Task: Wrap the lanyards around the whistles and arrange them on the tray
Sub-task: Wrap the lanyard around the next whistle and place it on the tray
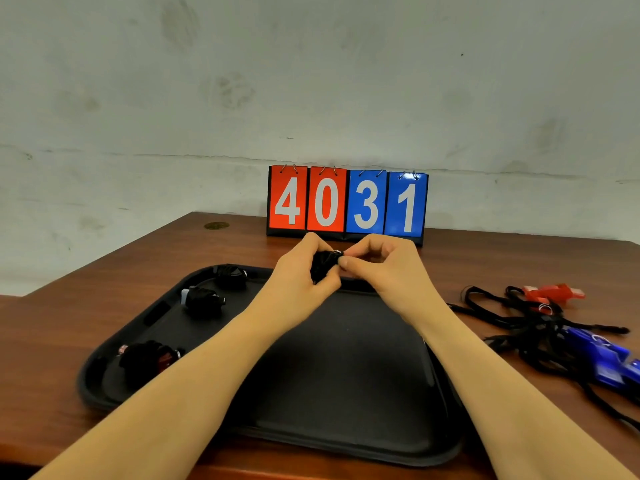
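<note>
Whistle (323,266) — wound in black lanyard — is gripped by the left hand (304,271) above the tray (346,393) far edge. The loose end is pinched by the right hand (374,263) and should be tucked under taut turns — slack avoided.

A bare, makeshift recording or work room rather than a home: a stained, cracked whitish plaster wall (207,98) rises behind a plain reddish-brown wooden table (502,265), whose far edge carries a red-and-blue flip scoreboard (347,202) reading 4031.
</note>
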